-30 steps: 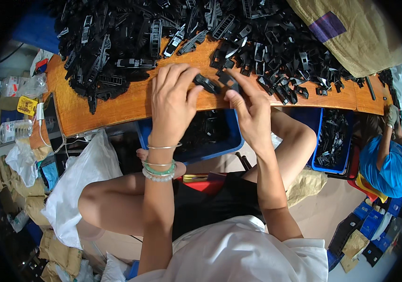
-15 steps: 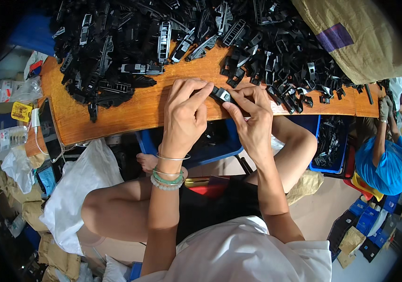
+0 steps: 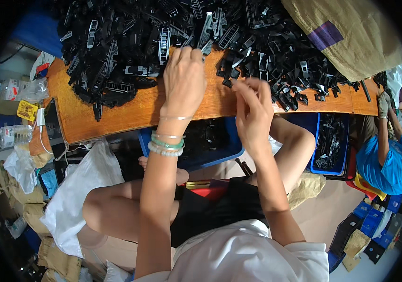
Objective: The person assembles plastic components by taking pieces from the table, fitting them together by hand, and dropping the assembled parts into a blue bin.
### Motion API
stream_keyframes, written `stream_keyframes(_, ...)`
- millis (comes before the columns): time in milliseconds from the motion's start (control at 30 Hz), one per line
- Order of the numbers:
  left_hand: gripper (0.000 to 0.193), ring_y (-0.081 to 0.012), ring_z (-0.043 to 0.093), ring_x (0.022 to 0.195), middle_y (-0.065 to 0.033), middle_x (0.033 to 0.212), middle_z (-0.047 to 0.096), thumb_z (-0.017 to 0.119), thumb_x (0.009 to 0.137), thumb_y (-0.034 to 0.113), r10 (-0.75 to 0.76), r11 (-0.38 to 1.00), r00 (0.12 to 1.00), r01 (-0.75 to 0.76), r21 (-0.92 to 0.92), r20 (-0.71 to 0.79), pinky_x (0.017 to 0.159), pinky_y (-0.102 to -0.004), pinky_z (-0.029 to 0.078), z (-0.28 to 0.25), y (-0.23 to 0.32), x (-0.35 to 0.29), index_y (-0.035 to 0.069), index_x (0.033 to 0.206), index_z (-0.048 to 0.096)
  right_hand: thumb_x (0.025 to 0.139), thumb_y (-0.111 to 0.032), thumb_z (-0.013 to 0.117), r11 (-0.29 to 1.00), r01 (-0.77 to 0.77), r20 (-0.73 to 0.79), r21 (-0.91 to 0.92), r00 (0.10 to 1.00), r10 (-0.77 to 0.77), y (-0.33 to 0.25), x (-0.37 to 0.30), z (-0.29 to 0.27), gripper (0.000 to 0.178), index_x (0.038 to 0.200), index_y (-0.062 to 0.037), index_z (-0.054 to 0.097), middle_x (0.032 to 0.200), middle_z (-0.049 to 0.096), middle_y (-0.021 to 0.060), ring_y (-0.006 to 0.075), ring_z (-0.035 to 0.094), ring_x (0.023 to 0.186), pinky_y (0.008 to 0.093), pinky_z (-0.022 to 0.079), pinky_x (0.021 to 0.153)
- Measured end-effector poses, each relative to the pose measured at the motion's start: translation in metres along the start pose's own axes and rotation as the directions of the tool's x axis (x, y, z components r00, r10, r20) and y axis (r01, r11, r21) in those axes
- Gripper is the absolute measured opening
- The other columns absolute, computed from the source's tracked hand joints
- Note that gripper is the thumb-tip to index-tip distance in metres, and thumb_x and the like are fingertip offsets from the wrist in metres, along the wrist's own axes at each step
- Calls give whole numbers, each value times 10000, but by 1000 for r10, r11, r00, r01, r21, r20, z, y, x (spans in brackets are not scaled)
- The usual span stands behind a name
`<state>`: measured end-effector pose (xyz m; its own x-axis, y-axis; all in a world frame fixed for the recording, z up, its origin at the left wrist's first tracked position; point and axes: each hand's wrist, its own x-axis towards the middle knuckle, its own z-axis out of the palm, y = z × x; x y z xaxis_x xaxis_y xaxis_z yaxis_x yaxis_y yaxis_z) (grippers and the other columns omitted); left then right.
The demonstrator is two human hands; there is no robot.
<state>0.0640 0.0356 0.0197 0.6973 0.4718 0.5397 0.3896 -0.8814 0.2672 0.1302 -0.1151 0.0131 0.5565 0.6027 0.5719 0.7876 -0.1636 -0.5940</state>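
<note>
Our left hand (image 3: 184, 80) has moved up to the long black slatted plastic parts (image 3: 164, 46), away from our right hand (image 3: 256, 110), near the small black bracket-shaped plastic parts (image 3: 304, 70); joint handling has paused. Can't tell either grip. Both heaps, glossy and jumbled, sit on the brown wooden desk (image 3: 85, 120).

Wood tbl (image 3: 130, 117) above pale flr (image 3: 320, 209), red/yel seat (image 3: 369, 187) at R

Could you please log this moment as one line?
left hand: at long black parts | right hand: by small black parts | grips: unclear | surface: wooden table
</note>
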Motion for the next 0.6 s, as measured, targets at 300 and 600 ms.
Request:
stream_keyframes(300, 144, -189, 570, 574, -123, 723, 640, 662, 840, 80, -366, 851, 925, 378, -365, 104, 550, -294, 448, -26, 20, -58, -25, 939, 656, 808, -3, 627, 985, 167, 29, -49, 986, -165, 15, 9, 7, 170, 978, -9, 619, 982, 584, 89, 234, 551, 859, 347, 423, 717)
stream_keyframes(600, 319, -307, 541, 1096, -127, 1114, 618, 695, 736, 28, 34, 960, 998, -17, -280, 57, 934, -409, 433, -21, 15, -44, 4, 1050, 650, 977, -123, 491, 237, -579, 372, 780, 734, 568, -7, -10, -11, 255, 1185, 15, 546, 778, 602, 84, 82, 507, 519, 179, 384, 469)
